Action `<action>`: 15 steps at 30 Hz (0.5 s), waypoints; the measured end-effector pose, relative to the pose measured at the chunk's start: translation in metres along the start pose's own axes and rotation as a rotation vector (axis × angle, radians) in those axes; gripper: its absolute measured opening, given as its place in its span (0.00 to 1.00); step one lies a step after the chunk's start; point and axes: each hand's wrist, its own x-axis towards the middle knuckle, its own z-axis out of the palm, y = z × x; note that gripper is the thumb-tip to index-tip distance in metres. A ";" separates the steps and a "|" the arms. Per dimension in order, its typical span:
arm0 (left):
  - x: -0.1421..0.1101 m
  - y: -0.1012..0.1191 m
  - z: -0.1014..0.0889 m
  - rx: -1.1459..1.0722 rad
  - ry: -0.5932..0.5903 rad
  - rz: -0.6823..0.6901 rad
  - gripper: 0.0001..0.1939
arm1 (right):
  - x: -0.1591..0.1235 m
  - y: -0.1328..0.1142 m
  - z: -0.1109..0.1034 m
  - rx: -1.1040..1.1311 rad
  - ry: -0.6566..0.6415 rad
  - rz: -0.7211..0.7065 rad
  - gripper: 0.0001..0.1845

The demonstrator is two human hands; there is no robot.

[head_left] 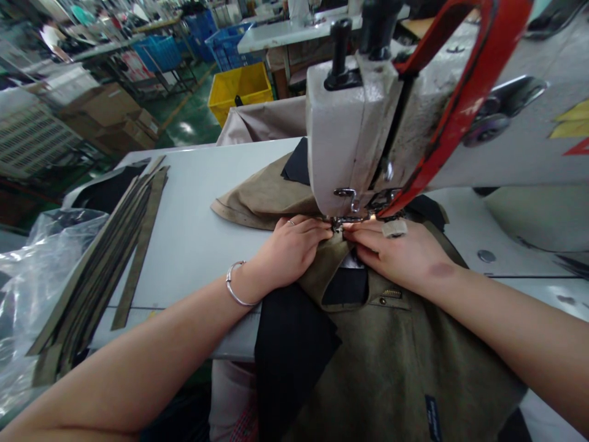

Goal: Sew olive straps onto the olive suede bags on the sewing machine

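An olive-brown garment [381, 362] with black lining [294, 331] drapes over the table's front edge. Its upper part lies under the presser foot [339, 222] of a white sewing machine [335, 135]. My left hand [292, 248], closed with fingers together, holds the cloth just left of the foot. On the right of the foot, my right hand [400, 248] is closed on the same garment, its fingertips close to the needle area. A short brass zip [392, 294] and a dark label [432, 417] show on the cloth. Beneath the hands, the fabric's underside is hidden.
Several olive strips [99, 264] lie on the left of the white table [188, 215], beside clear plastic [32, 288]. A red bar [464, 116] slants across the machine head. Beyond stand a yellow crate [242, 89], blue baskets [159, 52] and cardboard boxes [105, 110]. A person [53, 38] sits far left.
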 end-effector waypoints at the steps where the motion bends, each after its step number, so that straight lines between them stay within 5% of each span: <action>1: 0.000 0.000 0.000 -0.003 0.003 -0.001 0.18 | 0.000 0.000 -0.001 -0.001 -0.004 0.004 0.13; 11: 0.001 0.000 0.001 -0.020 0.006 -0.018 0.18 | 0.002 0.001 0.002 0.047 0.017 0.016 0.14; 15: -0.006 -0.004 0.001 -0.024 0.082 -0.082 0.18 | -0.014 -0.005 -0.027 0.146 0.105 -0.012 0.14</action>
